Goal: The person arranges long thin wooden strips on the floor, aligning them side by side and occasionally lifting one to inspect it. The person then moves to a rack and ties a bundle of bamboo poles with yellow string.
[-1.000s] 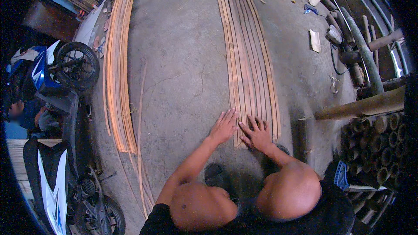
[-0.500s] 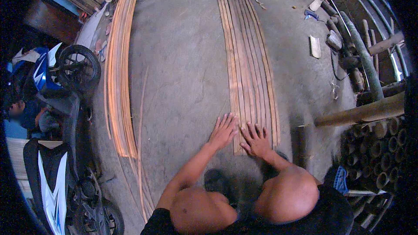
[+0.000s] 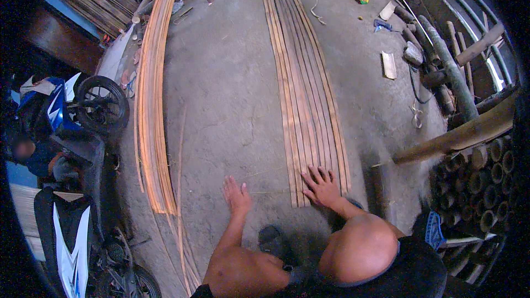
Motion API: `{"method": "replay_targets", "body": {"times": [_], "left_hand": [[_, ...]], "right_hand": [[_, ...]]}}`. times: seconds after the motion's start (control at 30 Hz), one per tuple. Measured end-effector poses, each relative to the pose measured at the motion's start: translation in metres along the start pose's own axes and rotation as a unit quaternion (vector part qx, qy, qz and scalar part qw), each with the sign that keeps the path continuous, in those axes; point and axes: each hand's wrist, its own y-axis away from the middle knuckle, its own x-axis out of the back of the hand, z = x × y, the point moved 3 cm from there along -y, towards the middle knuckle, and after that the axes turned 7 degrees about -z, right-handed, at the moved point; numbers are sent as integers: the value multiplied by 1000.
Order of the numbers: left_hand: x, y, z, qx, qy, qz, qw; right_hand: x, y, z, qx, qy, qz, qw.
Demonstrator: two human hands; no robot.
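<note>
Several long, narrow bamboo strips lie side by side on the concrete floor in front of me, their near ends roughly lined up. My right hand rests flat across those near ends, fingers spread and grasping nothing. Off to the left of the strips, my left hand is held over bare floor, fingers stretched out and nothing visible in it. A faint thin strand runs between the left hand and the strips; whether it touches the hand I cannot tell.
A second bundle of orange-lit strips lies at left, beside a blue and white motorbike. Another person sits beyond it. At right, a thick bamboo pole juts in above stacked bamboo tubes.
My left hand has moved left and nearer to me, off the edge of the strips. My right hand stays on their near ends. The whole view has shifted slightly.
</note>
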Motion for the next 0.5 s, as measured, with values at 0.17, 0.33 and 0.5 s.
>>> {"method": "replay_targets", "body": {"times": [0.17, 0.33, 0.5], "left_hand": [[18, -5, -25, 102, -25, 93, 990], [38, -27, -58, 215, -3, 150, 965], [64, -45, -141, 243, 77, 380, 889]], "right_hand": [[3, -4, 8, -10, -66, -26, 997], [12, -5, 6, -21, -50, -44, 998], [8, -7, 4, -22, -63, -42, 997]]}}
